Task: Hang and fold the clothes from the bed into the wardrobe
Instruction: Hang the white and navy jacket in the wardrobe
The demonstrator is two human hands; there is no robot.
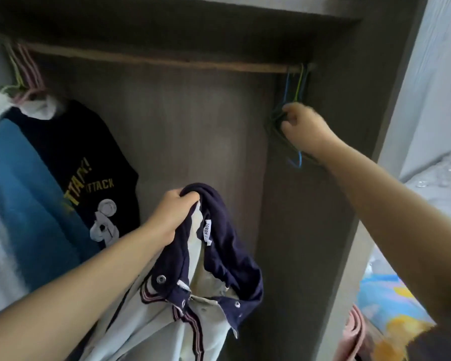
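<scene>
Head view, so here's where I reckon I am with the laundry run. Over at 9 o'clock a few garments are already up on the wardrobe rail [154, 59]: something white at the very edge, a blue top [24, 191], and a dark navy tee with yellow lettering [89, 157], all hanging off a bunch of pink and pale green hangers [26, 71]. I'd call that part done.

Down around 6 o'clock, my left hand [167, 217] has its fingers curled tight round the navy collar of a white jacket with snap buttons [206, 269], and the rest of it dangles below, off the bottom of the frame. That's the piece I'm on now, and it isn't on a hanger yet.

Middle of the rail is bare wood, so there's room for it.

Up at 2 o'clock my right hand [305, 128] is reaching into the far corner, fingers hooked into a cluster of spare wire hangers [297, 84] in blue, green and dark colours. Looks like it's got hold of at least one, but it's a bit blurry, so which one I can't say.

Way out at 4 o'clock there's the bed [432, 183], with some bright fabric [391, 303] and something pink [354, 332] lower down. Can't tell whether those are more clothes waiting, but I'd guess I'm somewhere mid-task, with no folding visible so far.
</scene>
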